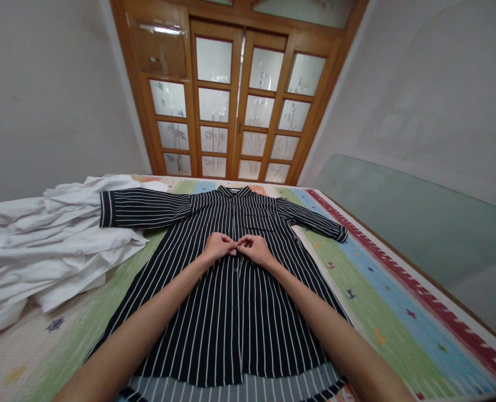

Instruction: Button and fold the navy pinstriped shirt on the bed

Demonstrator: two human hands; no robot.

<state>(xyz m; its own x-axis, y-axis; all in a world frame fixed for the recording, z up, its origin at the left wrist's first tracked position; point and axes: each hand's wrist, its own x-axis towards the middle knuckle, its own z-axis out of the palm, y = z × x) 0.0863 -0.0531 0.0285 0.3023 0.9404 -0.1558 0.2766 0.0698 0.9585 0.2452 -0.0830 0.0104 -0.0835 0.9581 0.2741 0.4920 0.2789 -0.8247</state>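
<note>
Shirt (206, 312), button-fronted and black with white stripes, lies face up on a patterned cover (357, 296), one cuff (107, 209) over crumpled white fabric (63, 240). Left hand (220, 246) and right hand (254, 249) pinch its placket (237, 324), fingertips (231, 244) meeting; the pale mark (234, 190) inside the collar (244, 191) is illegibly small.

The shirt (218, 312) I pinch midway down its front is black with thin white stripes. It lies face up, spread out on a patterned cover (357, 279), collar (234, 191) away from me, sleeves (147, 207) stretched sideways. Below the front hem (214, 384), the back's paler striped inside shows.
</note>
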